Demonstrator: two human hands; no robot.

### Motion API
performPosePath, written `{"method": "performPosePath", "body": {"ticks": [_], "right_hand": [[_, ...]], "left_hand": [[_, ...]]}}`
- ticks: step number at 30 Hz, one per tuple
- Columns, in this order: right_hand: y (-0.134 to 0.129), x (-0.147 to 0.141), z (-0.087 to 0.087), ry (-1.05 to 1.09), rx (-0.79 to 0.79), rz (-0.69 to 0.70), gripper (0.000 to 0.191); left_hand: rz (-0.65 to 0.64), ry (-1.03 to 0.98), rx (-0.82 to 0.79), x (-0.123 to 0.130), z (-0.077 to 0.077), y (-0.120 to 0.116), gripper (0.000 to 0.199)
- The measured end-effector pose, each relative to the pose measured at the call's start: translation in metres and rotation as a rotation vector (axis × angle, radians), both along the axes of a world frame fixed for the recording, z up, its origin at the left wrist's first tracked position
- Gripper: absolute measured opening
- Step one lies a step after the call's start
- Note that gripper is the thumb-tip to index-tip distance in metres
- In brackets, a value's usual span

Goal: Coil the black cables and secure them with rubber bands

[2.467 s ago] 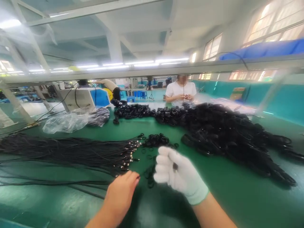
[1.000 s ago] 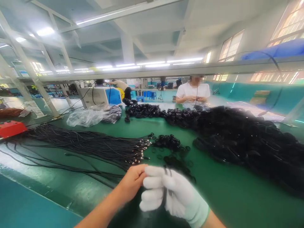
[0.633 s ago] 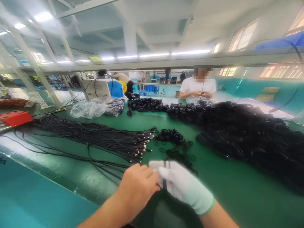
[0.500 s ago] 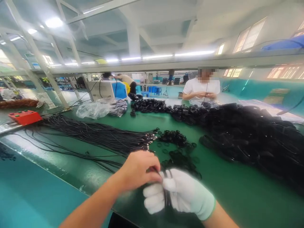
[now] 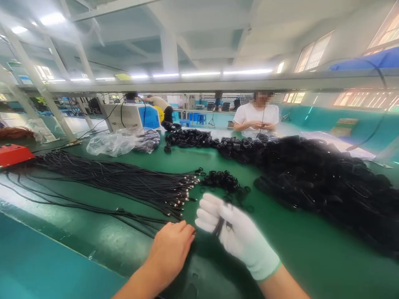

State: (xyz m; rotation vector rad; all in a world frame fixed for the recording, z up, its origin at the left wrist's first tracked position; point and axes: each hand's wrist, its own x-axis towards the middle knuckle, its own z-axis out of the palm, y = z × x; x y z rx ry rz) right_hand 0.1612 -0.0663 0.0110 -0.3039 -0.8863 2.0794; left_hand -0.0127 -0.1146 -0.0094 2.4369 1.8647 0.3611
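Note:
My right hand (image 5: 233,232), in a white glove, is closed around a few short lengths of black cable (image 5: 219,226). Beside it on the left, my bare left hand (image 5: 171,247) rests low over the green table with its fingers bent together; its fingertips are at the near loose cables, and what they hold is hidden. A long bundle of black cables (image 5: 118,178) lies to the left, its metal-tipped ends pointing toward my gloved hand. Just beyond that hand is a small heap of black rings (image 5: 221,180).
A large pile of coiled black cables (image 5: 311,178) covers the right side. Clear plastic bags (image 5: 115,142), a white and blue machine (image 5: 131,116) and a red box (image 5: 14,154) stand left. A person in white (image 5: 256,116) sits across the table.
My hands have separated: the left moved down and left away from the glove, while the gloved hand rose slightly with the cables still in it. The view has shifted a little to the right.

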Motion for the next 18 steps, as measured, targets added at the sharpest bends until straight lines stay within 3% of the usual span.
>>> {"method": "performPosePath", "body": {"ticks": [4,6,8,11,13,16,18], "right_hand": [[-0.003,-0.002,-0.01,-0.127,-0.117,-0.099,0.036],[-0.007,-0.003,-0.016,-0.212,-0.12,-0.001,0.037],[-0.012,-0.002,-0.02,-0.212,-0.094,0.184,0.031],[-0.019,-0.005,-0.022,-0.135,-0.077,0.4,0.029],[-0.023,-0.01,-0.024,-0.096,-0.1,0.491,0.035],[-0.028,-0.019,-0.028,-0.025,-0.188,0.61,0.04],[-0.03,-0.023,-0.03,0.018,-0.248,0.608,0.038]], "left_hand": [[-0.143,0.018,0.093,0.018,0.009,-0.014,0.019],[-0.218,-0.011,0.159,0.016,0.017,-0.011,0.013],[-0.279,-0.071,0.156,0.006,0.029,-0.005,0.009],[-0.33,-0.263,-0.013,-0.012,0.044,0.005,0.006],[-0.326,-0.461,-0.169,-0.02,0.046,0.011,0.004],[-0.249,-0.74,-0.388,-0.022,0.035,0.019,0.01],[-0.198,-0.837,-0.465,-0.019,0.024,0.025,0.01]]}}
